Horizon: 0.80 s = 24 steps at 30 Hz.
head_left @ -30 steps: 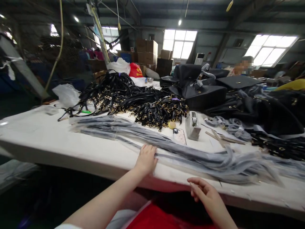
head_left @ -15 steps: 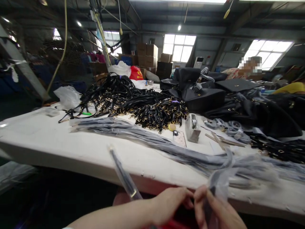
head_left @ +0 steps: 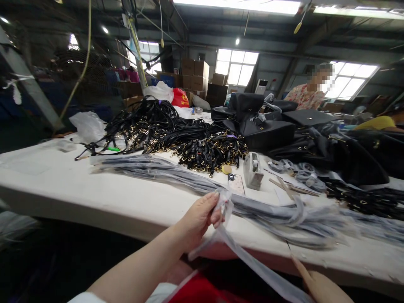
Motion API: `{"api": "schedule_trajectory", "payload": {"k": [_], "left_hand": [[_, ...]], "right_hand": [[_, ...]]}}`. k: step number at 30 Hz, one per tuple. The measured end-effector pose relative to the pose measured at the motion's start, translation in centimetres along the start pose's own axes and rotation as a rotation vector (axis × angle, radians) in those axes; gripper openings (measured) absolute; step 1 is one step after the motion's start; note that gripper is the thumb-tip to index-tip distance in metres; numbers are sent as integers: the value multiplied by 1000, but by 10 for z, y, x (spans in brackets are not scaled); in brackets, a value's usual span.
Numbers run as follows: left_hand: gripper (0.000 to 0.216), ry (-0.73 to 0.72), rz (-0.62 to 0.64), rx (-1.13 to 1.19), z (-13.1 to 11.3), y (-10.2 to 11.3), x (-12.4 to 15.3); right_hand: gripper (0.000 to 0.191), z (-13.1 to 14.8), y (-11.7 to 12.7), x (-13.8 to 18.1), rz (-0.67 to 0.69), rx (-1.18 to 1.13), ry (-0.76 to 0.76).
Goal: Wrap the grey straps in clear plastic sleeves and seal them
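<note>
My left hand [head_left: 202,216] is raised at the near edge of the white table [head_left: 63,185], its fingers pinched on the top of a long clear plastic sleeve [head_left: 246,256]. The sleeve hangs down to the right toward my right hand [head_left: 318,286], which shows only partly at the bottom edge; the sleeve's lower end runs along it, and its fingers are mostly cut off. Just behind lies a long row of plastic-wrapped grey-black straps [head_left: 221,189] stretched across the table.
A heap of black straps with gold buckles [head_left: 189,139] fills the table's middle. A tape dispenser [head_left: 252,170], a phone [head_left: 237,182] and black bags [head_left: 268,126] lie beyond. A person [head_left: 307,94] sits at the far right. Cardboard boxes [head_left: 195,71] stand at the back.
My hands held a wrapped strap low in front of me half a second ago. Now my left hand has risen with the clear sleeve and my right hand has dropped to the bottom edge.
</note>
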<state>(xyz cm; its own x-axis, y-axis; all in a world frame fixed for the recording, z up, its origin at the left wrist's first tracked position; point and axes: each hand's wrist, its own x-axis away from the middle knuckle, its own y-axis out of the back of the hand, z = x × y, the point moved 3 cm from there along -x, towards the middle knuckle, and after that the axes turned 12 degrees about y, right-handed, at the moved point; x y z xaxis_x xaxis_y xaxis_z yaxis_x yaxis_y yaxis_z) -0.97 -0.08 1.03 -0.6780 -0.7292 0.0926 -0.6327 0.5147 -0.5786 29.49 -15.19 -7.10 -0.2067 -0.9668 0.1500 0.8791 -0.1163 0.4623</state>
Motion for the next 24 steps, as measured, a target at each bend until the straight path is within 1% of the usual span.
{"api": "schedule_trajectory", "payload": {"k": [1,2,3,4,5,6,8,9,10,11,12,14,15,16,18,19,20,21,22,23,24], "left_hand": [[33,21,25,-66,9,-5,2],[36,47,64,-148,19,-13,4],[39,75,110,-249,31,-20,8],[42,92,165,-369,43,-28,12],[44,93,223,-505,55,-35,18],[46,80,269,-641,66,-40,23],[49,67,340,-854,86,-44,32],[51,77,347,-884,94,-43,34],[52,112,341,-832,99,-40,34],[54,164,322,-717,102,-36,33],[59,212,301,-575,103,-32,29],[73,298,255,-258,101,-26,20],[78,346,247,-108,98,-24,16],[77,389,241,21,95,-23,11],[58,423,174,225,89,-20,3],[48,416,122,288,85,-17,1],[41,394,69,302,82,-15,-1],[39,362,19,287,79,-13,-2],[40,330,-12,250,75,-12,-1],[43,307,-13,205,73,-12,1],[46,286,17,157,70,-15,4]], "right_hand": [[43,1,-1,-5,-43,-14,27],[49,6,-9,-9,-57,-70,51],[55,15,-22,-10,-37,-165,65],[62,28,-38,-11,16,-296,82],[65,43,-56,-10,75,-419,87],[68,60,-70,-9,95,-541,98],[66,89,-86,-7,-28,-728,109],[63,100,-89,-6,-106,-791,106],[60,107,-90,-5,-159,-832,89],[58,111,-91,-3,-161,-854,62],[55,112,-93,-2,-121,-857,38],[52,108,-103,3,46,-793,17],[52,104,-110,6,114,-737,31],[52,98,-118,10,164,-678,51],[49,85,-133,17,244,-578,88],[46,79,-140,21,294,-542,103],[42,75,-146,24,351,-510,118],[39,71,-150,26,405,-475,130],[38,69,-151,27,430,-439,143],[36,69,-149,27,401,-410,156],[35,69,-145,26,329,-393,165]]}}
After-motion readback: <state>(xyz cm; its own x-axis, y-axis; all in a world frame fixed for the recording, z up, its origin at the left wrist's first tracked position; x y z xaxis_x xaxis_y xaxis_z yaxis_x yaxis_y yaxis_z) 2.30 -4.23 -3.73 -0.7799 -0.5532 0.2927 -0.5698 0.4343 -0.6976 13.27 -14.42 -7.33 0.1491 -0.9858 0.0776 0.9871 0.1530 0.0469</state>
